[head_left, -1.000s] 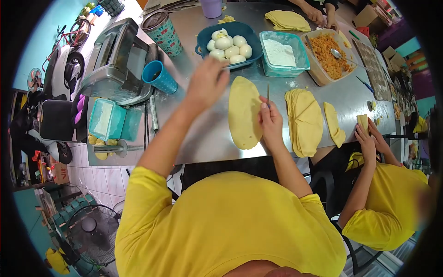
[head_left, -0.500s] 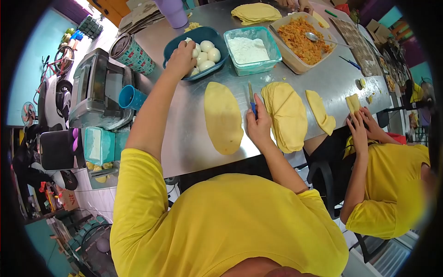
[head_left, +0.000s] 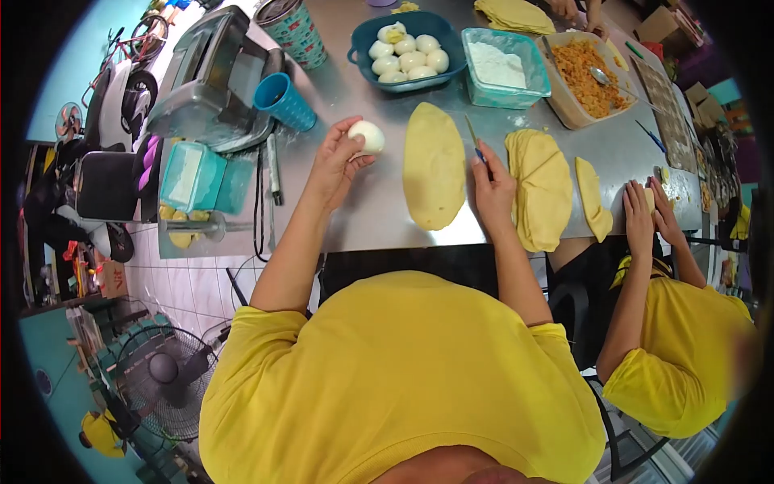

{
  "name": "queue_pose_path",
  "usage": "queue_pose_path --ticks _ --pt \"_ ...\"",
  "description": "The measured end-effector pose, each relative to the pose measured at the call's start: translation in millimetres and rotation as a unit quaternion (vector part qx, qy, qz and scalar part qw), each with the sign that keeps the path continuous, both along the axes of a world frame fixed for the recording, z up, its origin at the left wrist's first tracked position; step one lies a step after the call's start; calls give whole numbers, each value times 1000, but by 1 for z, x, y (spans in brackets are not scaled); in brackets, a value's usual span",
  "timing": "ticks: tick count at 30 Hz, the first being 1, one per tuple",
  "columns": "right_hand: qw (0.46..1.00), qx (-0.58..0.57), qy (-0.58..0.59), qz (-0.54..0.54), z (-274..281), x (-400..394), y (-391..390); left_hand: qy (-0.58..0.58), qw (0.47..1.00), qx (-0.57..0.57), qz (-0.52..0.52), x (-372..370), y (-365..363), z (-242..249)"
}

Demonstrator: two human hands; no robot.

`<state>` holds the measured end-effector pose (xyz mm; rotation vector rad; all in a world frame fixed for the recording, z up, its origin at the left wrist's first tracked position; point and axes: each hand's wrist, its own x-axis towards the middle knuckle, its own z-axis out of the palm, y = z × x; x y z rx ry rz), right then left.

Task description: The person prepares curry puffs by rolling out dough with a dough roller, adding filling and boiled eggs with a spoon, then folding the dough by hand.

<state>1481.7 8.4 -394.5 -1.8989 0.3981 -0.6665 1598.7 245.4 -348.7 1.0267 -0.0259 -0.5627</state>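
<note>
My left hand (head_left: 332, 165) holds a peeled boiled egg (head_left: 369, 139) above the metal table, left of a long oval dough sheet (head_left: 435, 173). In my right hand (head_left: 494, 192) is a small knife (head_left: 473, 135) with a blue handle, its blade pointing away from me. That hand rests between the oval sheet and a stack of dough sheets (head_left: 538, 194). Beyond the left hand, several more peeled eggs (head_left: 411, 61) lie in a dark blue bowl (head_left: 455, 50).
A flour container (head_left: 504, 98) and a tub of orange filling (head_left: 576, 117) with a spoon stand at the back. A blue cup (head_left: 284, 103) and a machine (head_left: 211, 81) are on the left. At right, a co-worker's hands (head_left: 641, 214) press on dough beside a dough strip (head_left: 592, 198).
My left hand has come out of the bowl with an egg and moved back towards me. My right hand still holds the knife. The camera view has shifted.
</note>
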Motion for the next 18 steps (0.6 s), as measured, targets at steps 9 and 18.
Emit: queue_pose_path --ticks 9,18 --pt "987 51 67 139 23 -3 56 -522 754 399 4 -20 42 -40" --pt "966 -10 161 204 27 -9 110 -436 819 370 47 -32 47 -30"
